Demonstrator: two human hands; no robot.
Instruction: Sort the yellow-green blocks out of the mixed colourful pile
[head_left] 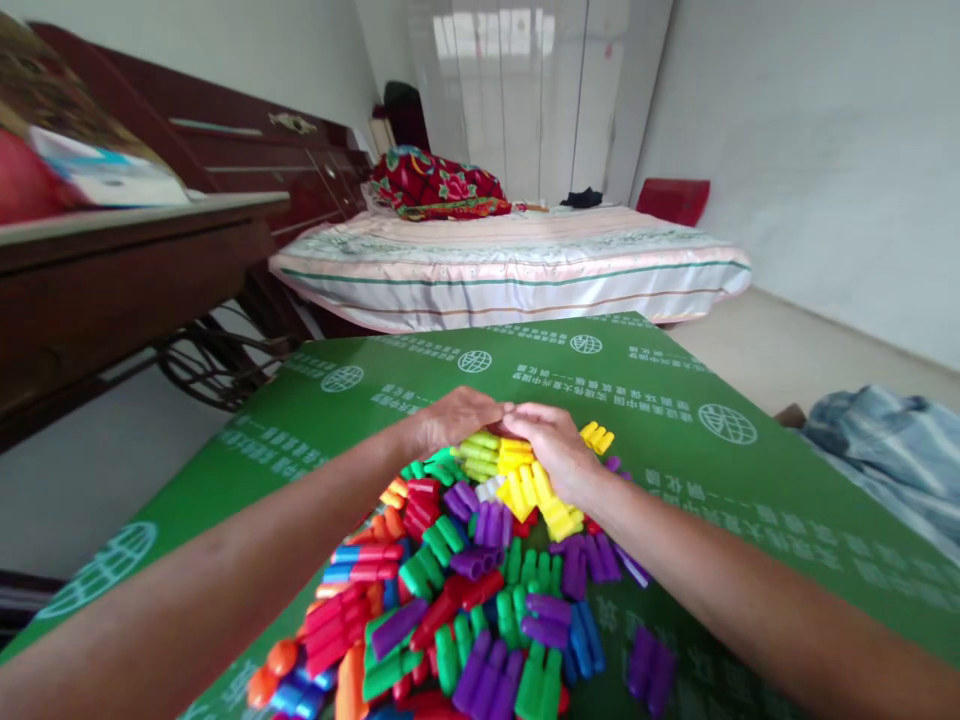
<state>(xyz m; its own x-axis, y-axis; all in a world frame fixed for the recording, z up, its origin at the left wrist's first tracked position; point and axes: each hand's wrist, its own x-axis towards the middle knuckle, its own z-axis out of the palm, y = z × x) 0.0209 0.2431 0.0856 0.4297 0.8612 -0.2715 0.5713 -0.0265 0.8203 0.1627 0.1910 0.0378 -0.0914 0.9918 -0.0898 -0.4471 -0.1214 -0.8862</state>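
My left hand (457, 415) and my right hand (551, 445) meet at the fingertips behind the far side of a heap of colourful plastic building blocks (450, 570). Both are cupped with fingers stretched out, and no block is seen gripped in either. Yellow-green blocks (478, 455) lie against my left palm, and yellow blocks (529, 490) lie beside my right hand and wrist. Each block looks like a few rounded pegs joined side by side. Green, purple, red, orange and blue ones fill the heap between my forearms. The inner fingers are partly hidden.
The green board (420, 370) with white print carries the heap. One yellow block (598, 437) lies just beyond my right hand, and a purple block (651, 670) lies apart at the lower right. Beyond are a bed (510, 260), a side table (142, 225) and bundled cloth (885, 450).
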